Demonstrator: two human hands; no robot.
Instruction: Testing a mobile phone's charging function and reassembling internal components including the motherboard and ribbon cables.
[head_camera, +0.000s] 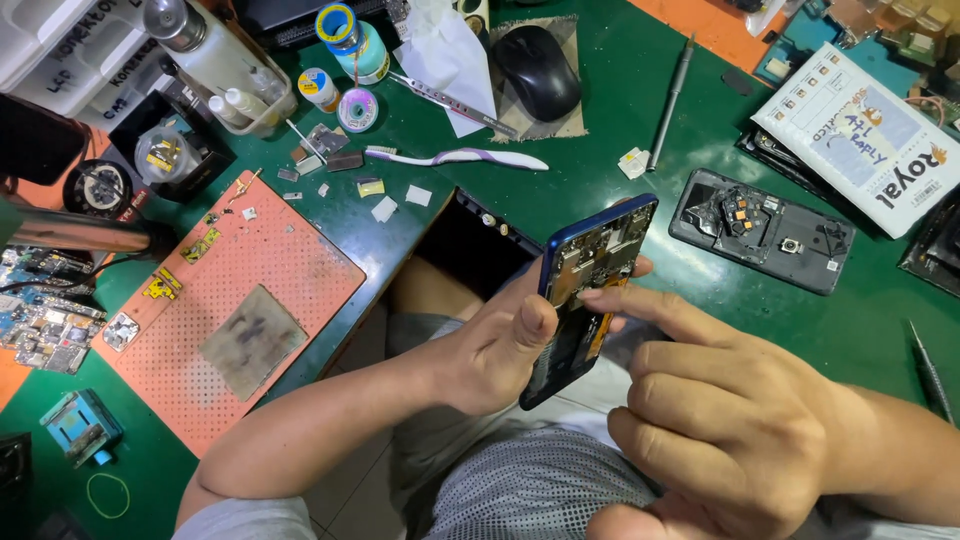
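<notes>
Above lap: left hand (500, 345) grips opened blue phone (588, 295), circuitry exposed; right hand (720, 410) forefinger presses it.

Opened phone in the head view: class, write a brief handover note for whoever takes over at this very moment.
Left hand: grips the opened blue phone, back cover off, board exposed, held tilted above the lap.
Right hand: forefinger pressing on the phone's inner board; no tool held.
On the green mat: a second opened phone, a metal driver, a toothbrush, an orange work pad.
Done: phone opened.
Left: it is not closed up; the exact inner step cannot be told.
</notes>
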